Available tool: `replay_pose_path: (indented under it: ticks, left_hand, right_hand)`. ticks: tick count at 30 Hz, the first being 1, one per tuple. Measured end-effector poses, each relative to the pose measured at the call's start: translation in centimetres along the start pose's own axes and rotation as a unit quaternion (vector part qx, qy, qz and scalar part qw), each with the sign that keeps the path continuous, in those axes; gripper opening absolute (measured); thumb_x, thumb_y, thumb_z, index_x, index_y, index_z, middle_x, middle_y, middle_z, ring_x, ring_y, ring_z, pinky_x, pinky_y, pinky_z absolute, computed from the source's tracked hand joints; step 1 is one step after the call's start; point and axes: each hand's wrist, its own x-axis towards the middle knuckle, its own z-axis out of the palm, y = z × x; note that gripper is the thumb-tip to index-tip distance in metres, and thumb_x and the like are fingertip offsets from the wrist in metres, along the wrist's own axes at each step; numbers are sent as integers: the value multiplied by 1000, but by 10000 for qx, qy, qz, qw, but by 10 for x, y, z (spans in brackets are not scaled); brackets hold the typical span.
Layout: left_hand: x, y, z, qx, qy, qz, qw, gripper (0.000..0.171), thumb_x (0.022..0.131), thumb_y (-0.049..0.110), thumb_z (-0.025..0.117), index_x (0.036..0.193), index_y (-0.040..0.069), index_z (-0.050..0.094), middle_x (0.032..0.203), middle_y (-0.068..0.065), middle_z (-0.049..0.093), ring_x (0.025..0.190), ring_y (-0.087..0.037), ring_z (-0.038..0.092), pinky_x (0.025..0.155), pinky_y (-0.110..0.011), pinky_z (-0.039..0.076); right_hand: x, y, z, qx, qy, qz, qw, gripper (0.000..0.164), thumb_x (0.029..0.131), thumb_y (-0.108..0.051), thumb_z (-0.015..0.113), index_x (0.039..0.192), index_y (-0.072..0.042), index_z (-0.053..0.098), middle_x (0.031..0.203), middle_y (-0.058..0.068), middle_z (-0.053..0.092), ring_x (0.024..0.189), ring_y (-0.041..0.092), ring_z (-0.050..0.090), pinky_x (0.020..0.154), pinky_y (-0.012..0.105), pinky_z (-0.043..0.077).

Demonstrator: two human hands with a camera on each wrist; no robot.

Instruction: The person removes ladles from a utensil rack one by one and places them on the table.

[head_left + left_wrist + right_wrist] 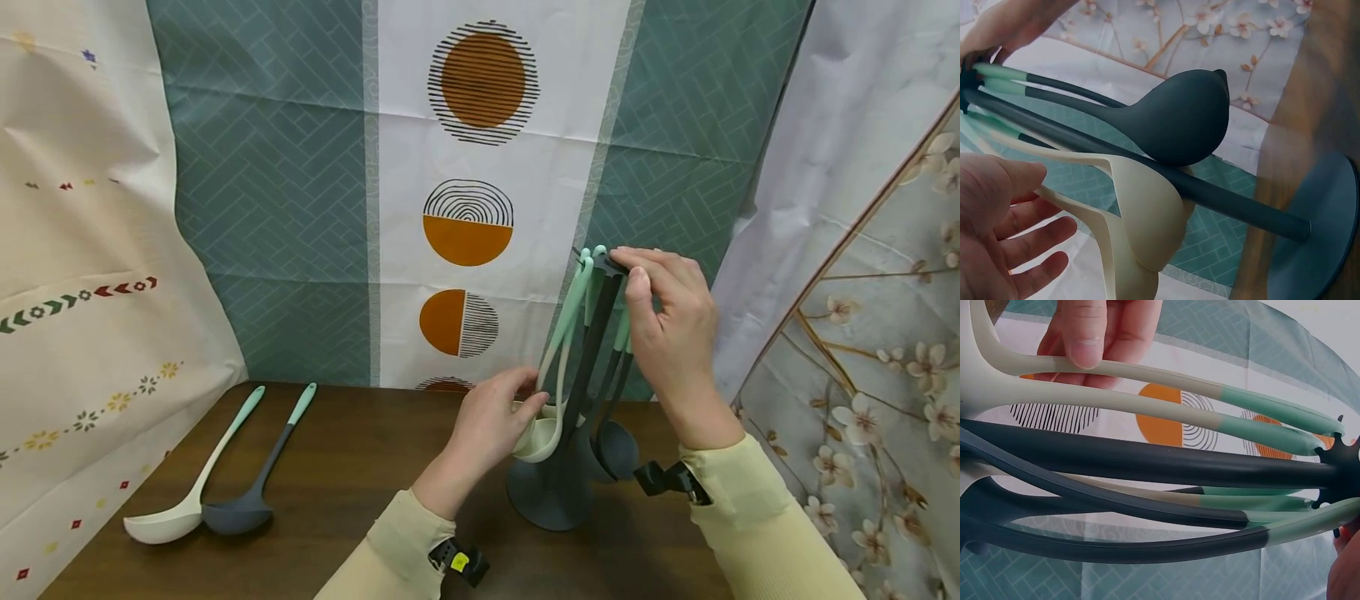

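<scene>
On the right of the table stands a dark grey utensil stand point(597, 337) with a round base. Cream ladles point(1150, 209) and dark grey ladles point(1188, 119), all with mint handle ends, hang from its top hooks. My left hand point(487, 425) pinches the handle of an outer cream ladle point(1116, 370) just above its bowl, thumb in front and fingers behind. With my right hand point(671, 325) I hold the stand's top, fingers over the hook hub point(1340, 472). My right palm is partly hidden in the wrist views.
A cream ladle point(168, 523) and a dark grey ladle point(238, 515) lie side by side on the left of the brown wooden table point(360, 492). Patterned cloth point(270, 200) hangs behind the table, with floral cloth point(862, 417) at the right.
</scene>
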Motion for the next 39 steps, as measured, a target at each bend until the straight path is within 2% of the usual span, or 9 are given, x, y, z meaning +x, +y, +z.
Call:
replay_pose_path:
  ticks: [10,18,24,30,39]
  left_hand:
    - [-4,-5,2,-58,-7,-24,10000,5,105,21,80,106,19,75,103,6,79,95,-17,73,86,-41,57]
    - [-4,-5,1,-100,-26,9,9999,5,103,21,81,104,19,77,96,9,77,88,-14,69,81,-37,54]
    - [-3,-4,0,-43,-4,31,10000,6,103,21,82,104,18,77,96,8,78,91,-16,72,84,-39,57]
    - [-2,-4,-1,-5,-13,55,10000,6,102,21,83,102,19,77,95,10,78,92,-15,73,83,-39,57]
    - [-1,-2,-4,123,-13,96,9999,7,102,21,83,101,19,77,94,10,77,89,-15,72,81,-38,56]
  right_hand:
    - [-1,-3,4,86,121,86,9999,32,111,-16,56,123,-8,85,127,8,79,119,35,66,99,38,47]
    - [-1,-2,4,53,139,87,9999,33,111,-17,56,123,-7,85,126,8,79,119,36,66,101,39,48]
    - [-1,-2,2,50,108,109,9999,34,111,-20,55,124,-9,85,127,7,79,119,34,66,99,37,47]
    - [-1,-1,1,-28,-32,68,10000,39,114,-25,50,128,-9,83,130,6,78,120,34,65,99,40,47]
    - [0,-2,1,-4,51,112,9999,39,113,-24,50,127,-10,84,128,5,78,118,34,66,98,40,46]
